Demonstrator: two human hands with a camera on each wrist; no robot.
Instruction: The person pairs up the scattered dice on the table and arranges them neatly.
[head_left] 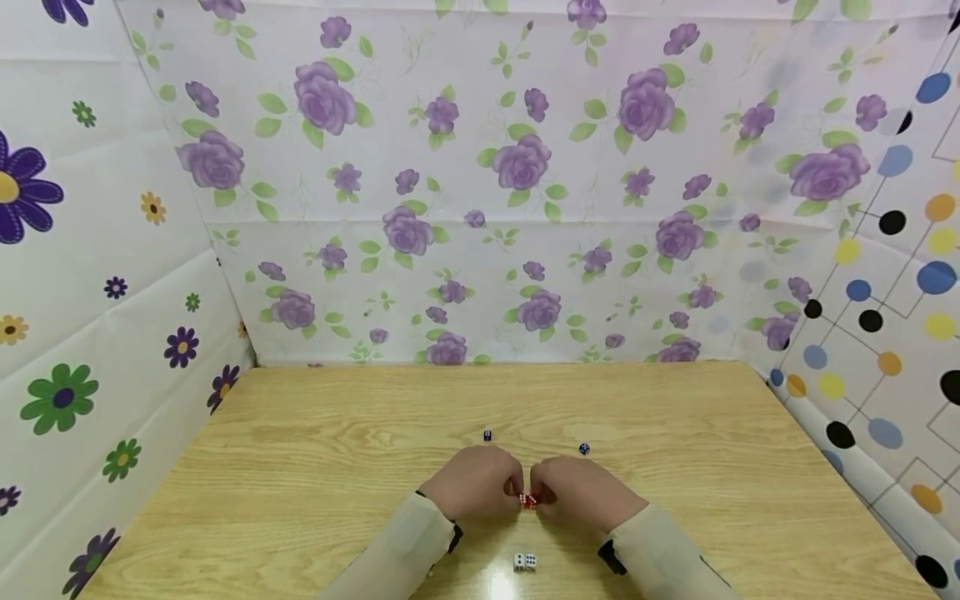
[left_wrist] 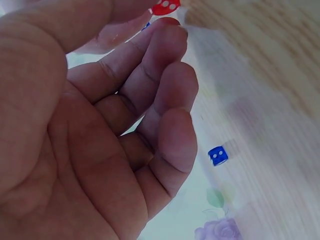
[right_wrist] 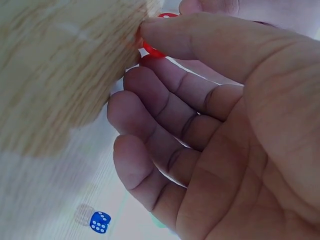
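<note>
My left hand (head_left: 480, 483) and right hand (head_left: 581, 492) meet over the table. Each pinches a small red die with white pips between thumb and index finger. In the head view the left red die (head_left: 523, 499) and the right red die (head_left: 532, 502) sit side by side, seemingly touching. Fingertips cover much of both. The left wrist view shows one red die (left_wrist: 166, 7) at its top edge. In the right wrist view my thumb partly hides a red die (right_wrist: 151, 50). The other fingers of both hands are curled loosely.
Two white dice (head_left: 525, 562) stand side by side nearer to me on the wooden table (head_left: 337, 433). Beyond my hands lie a blue die (head_left: 487, 435) on the left and another blue die (head_left: 584, 448) on the right. A flowered cloth (head_left: 480, 275) hangs behind the table.
</note>
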